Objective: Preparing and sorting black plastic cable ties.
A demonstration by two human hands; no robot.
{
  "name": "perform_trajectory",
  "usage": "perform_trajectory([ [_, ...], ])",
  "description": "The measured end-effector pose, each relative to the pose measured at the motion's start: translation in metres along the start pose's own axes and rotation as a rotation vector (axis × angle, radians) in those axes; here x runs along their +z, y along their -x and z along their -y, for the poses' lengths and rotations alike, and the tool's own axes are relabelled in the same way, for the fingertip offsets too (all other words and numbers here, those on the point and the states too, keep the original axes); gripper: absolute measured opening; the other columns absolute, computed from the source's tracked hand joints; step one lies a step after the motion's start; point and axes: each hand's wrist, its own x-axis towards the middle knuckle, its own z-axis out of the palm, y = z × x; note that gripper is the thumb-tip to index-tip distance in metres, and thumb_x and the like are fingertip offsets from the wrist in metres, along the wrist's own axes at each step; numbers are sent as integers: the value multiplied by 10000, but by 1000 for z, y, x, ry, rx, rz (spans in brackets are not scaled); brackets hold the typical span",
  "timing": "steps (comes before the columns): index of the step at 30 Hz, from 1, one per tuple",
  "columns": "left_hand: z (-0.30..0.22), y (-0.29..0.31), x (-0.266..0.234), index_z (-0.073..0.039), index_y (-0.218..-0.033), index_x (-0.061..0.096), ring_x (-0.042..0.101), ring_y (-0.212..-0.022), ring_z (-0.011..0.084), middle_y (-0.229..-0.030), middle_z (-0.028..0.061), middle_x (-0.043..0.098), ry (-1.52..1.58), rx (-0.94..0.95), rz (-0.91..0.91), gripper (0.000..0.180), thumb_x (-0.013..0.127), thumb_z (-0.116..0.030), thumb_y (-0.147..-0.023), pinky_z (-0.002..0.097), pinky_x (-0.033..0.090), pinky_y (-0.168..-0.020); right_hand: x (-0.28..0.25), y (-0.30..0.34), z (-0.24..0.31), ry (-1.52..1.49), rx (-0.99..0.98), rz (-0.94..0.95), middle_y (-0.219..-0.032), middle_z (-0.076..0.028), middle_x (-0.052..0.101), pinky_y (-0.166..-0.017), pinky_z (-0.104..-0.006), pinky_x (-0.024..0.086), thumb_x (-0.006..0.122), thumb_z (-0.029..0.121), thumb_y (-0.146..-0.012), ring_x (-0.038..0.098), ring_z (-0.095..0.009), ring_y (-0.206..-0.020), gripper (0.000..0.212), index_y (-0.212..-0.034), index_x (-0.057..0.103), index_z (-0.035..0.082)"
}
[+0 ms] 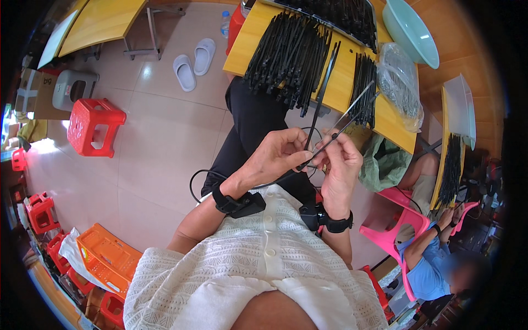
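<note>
My left hand (278,154) pinches the lower end of a slim black strip (323,147), whose kind I cannot make out. My right hand (338,159) closes its fingers on the same strip farther along, where a small black knob shows. A thin silvery strip (355,104) rises beside it from the right fingers. Another long black strip (324,82) runs from the table's edge down to my left fingers. Both hands are above my lap. Beyond them, a thick bundle of similar black strips (286,60) and a smaller bundle (364,82) lie on the yellow table (344,55).
A tray of black strips (341,16), a clear plastic bag (399,82) and a pale blue basin (410,33) are on the table. A green sack (385,162) is below. At right, a person in blue (426,269) sits near a pink chair (393,220). Red stool (96,126) at left.
</note>
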Motion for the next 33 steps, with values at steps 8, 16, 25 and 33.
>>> perform_trajectory([
  [8,13,-1,-1,26,-821,476,538,-689,66,-747,23,527,-32,60,-29,116,556,-49,-857,213,443,-574,3,-2,-2,92,-116,-50,-695,-26,597,-438,-154,367,604,83,-845,557,-65,-538,186,-1003,547,4],
  [16,2,2,5,43,-867,494,574,-706,87,-758,32,540,-75,-18,-49,98,539,-44,-861,228,504,-582,-1,-6,-5,32,-64,-65,-695,-32,590,-430,-161,381,605,104,-849,552,-69,-527,161,-967,548,11],
  [25,7,4,1,14,-876,497,594,-688,96,-793,41,559,-185,-55,-44,99,539,-76,-876,210,494,-558,4,-9,-7,82,-135,-73,-701,-27,558,-394,-154,352,557,116,-879,536,-70,-484,260,-1111,488,20],
  [33,10,3,-3,10,-843,492,573,-658,80,-757,25,536,-152,-75,6,78,543,-46,-863,206,480,-539,-3,-18,-2,233,-256,34,-718,-44,548,-377,-155,327,571,102,-865,527,-76,-463,371,-1185,399,26],
])
